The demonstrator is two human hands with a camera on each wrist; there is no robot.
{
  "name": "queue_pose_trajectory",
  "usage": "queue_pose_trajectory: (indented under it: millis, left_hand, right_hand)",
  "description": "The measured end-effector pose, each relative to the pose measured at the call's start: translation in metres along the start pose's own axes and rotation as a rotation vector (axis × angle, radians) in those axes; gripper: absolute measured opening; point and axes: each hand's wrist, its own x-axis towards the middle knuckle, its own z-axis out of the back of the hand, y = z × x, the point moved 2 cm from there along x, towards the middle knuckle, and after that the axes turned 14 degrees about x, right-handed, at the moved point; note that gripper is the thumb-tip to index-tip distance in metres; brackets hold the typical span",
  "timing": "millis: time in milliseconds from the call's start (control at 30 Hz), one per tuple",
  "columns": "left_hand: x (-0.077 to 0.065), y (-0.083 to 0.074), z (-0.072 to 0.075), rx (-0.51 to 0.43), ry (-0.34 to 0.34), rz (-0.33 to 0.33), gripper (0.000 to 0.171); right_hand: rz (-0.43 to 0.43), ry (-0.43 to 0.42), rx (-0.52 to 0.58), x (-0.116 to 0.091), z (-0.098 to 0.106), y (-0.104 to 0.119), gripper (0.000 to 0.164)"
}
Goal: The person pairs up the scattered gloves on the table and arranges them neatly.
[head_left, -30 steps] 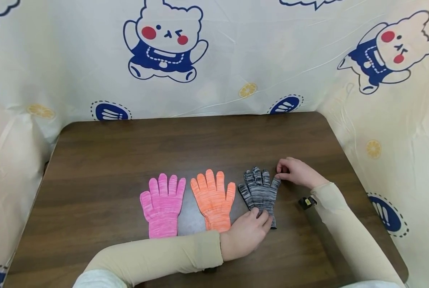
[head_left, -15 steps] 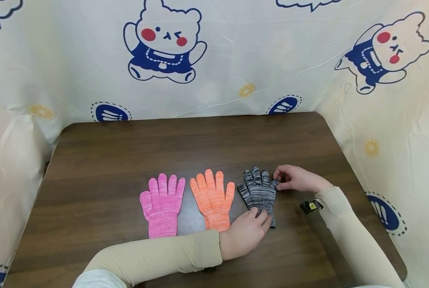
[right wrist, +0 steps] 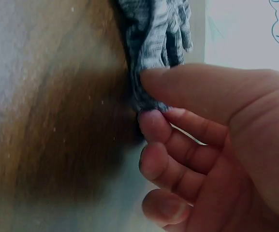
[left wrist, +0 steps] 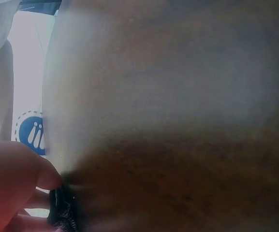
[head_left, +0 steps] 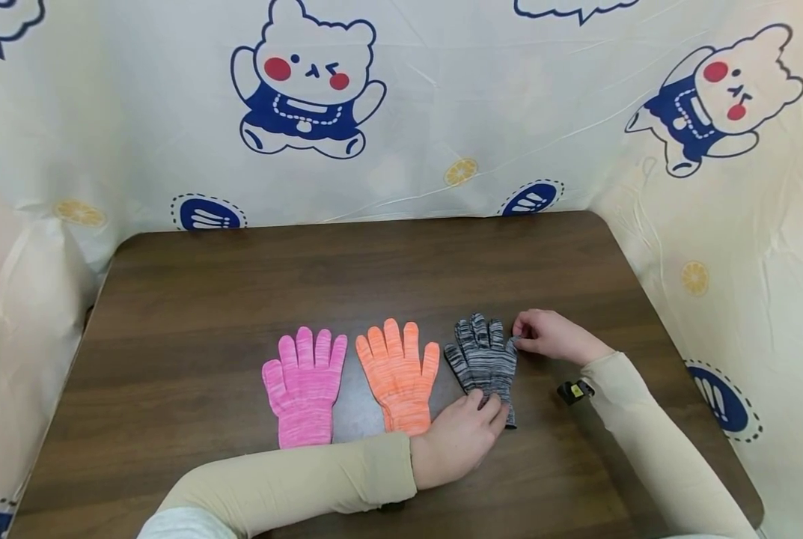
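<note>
A black-and-grey striped knit glove (head_left: 485, 361) lies at the right end of a row of three, fingers pointing away from me. My left hand (head_left: 458, 442) reaches across and grips its cuff; the dark knit (left wrist: 62, 210) shows between thumb and fingers in the left wrist view. With thumb and forefinger, my right hand (head_left: 552, 335) pinches the tip of the glove's rightmost finger (right wrist: 151, 89). An orange glove (head_left: 401, 374) lies flat in the middle, its cuff end beside my left wrist. The pink glove (head_left: 305, 389) is at the left, just beyond my left sleeve.
The brown wooden table (head_left: 192, 299) has rounded corners. A pale cartoon-printed sheet (head_left: 428, 97) hangs around its back and sides. My left forearm (head_left: 293, 479) crosses low in front of the pink and orange gloves. A small black device (head_left: 575, 391) sits at my right wrist.
My right hand has shifted slightly toward me and to the left, and the glove's rightmost finger, straight before, is now drawn inward. The left hand stays on the cuff.
</note>
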Motion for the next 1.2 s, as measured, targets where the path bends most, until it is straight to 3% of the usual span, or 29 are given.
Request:
queue_pose_trajectory:
  millis: [167,333,467,700,900,967,1200]
  left_hand:
    - [0.0,0.0,0.002,0.001,-0.004,0.009,0.044]
    - [-0.001,0.0,0.003,-0.004,-0.021,0.015,0.042]
    - [0.0,0.0,0.004,-0.01,-0.018,0.016,0.042]
    - [-0.001,0.0,0.005,0.001,-0.021,0.013,0.042]
    - [-0.002,0.001,0.007,0.003,-0.024,0.019,0.042]
    - [-0.002,0.001,0.006,-0.003,-0.024,0.019,0.041]
    - [-0.003,0.001,0.006,-0.008,-0.01,0.015,0.042]
  right_hand:
    - [-0.002,-0.043,0.136,-0.001,0.008,-0.002,0.009]
    - [-0.002,-0.149,0.272,-0.003,0.017,-0.009,0.006]
    - [-0.01,-0.15,0.24,-0.003,0.018,-0.011,0.006]
    - [-0.045,-0.179,0.251,-0.002,0.019,-0.009,0.028]
    - [-0.016,0.012,0.348,0.002,0.006,-0.007,0.016]
    - [-0.032,0.041,0.354,0.004,0.0,-0.008,0.012]
    - [-0.067,-0.051,0.224,0.007,-0.009,-0.004,0.009]
